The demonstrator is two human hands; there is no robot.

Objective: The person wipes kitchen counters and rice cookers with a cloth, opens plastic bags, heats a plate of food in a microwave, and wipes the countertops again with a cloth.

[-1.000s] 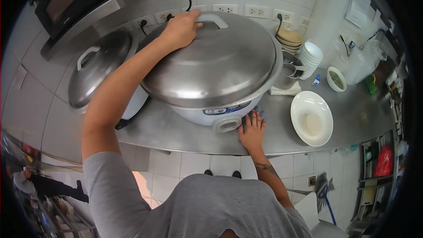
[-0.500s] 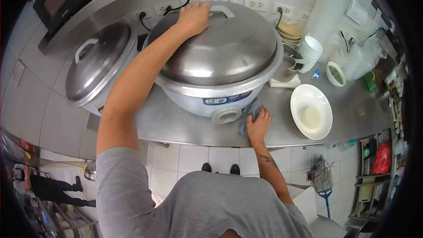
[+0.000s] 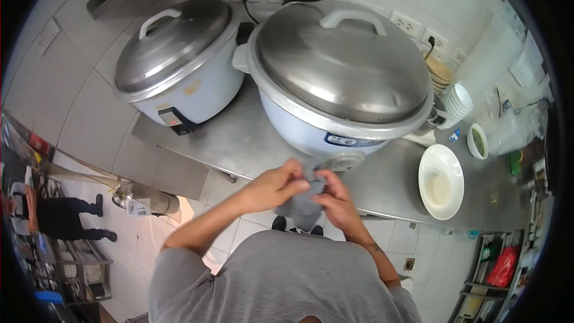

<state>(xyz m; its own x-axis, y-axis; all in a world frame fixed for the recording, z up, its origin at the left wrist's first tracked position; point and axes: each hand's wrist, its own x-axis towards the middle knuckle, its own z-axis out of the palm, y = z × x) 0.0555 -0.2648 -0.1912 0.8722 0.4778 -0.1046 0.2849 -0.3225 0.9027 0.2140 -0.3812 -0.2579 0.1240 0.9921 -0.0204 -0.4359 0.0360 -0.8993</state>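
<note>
A grey cloth [image 3: 304, 204] hangs between both hands, in front of the counter's edge. My left hand [image 3: 276, 188] pinches its upper left part, and my right hand [image 3: 336, 198] grips its right side. Just beyond them stands a large rice cooker [image 3: 293, 121] with its domed metal lid [image 3: 341, 60] on, the lid's rim sitting on the pot. A smaller lidded cooker [image 3: 203, 93] stands to its left, with a lit red switch on its front.
On the steel counter [image 3: 382, 185], right of the cooker, are a white oval bowl [image 3: 441, 182], stacked white cups [image 3: 457, 106], and a small bowl with green contents [image 3: 477, 141]. A person [image 3: 57, 215] stands at the far left, near shelves.
My left hand has left the big lid and come down to the cloth. My right hand has lifted the cloth off the counter. The view has shifted left.
</note>
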